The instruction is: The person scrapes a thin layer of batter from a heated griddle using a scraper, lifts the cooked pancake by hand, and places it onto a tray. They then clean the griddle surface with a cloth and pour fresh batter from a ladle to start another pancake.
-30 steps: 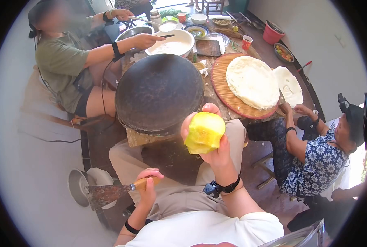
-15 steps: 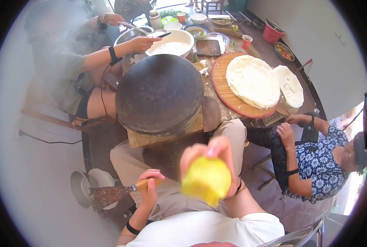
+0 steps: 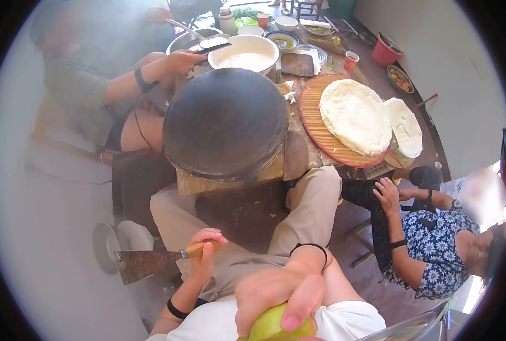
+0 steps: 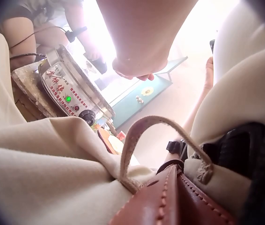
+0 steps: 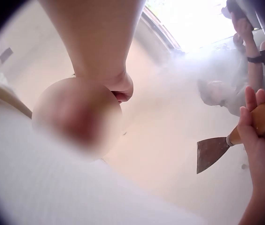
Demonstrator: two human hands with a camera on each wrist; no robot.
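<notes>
My left hand (image 3: 203, 253) grips the wooden handle of a scraper (image 3: 145, 266), its rusty blade pointing left over my lap. The right wrist view also catches the scraper (image 5: 212, 151) held in the left hand (image 5: 259, 136). Close to my face at the bottom of the head view, my right hand (image 3: 279, 292) curls its fingers and thumb round a yellow-green fruit (image 3: 278, 325); the fruit's lower part is cut off by the frame. A dark round griddle (image 3: 226, 122) stands beyond my knees, touched by neither hand.
Right of the griddle, a woven tray (image 3: 315, 122) bears white flatbread (image 3: 355, 116). A white bowl (image 3: 247, 55) stands behind. One person sits left in steam, holding a ladle (image 3: 185, 28); another sits right. Metal bowls (image 3: 104, 247) lie at lower left.
My right hand has brought the fruit down from above my lap to close by my face. Steam has thickened at left. The seated person on the right has leaned back. The left hand keeps its grip.
</notes>
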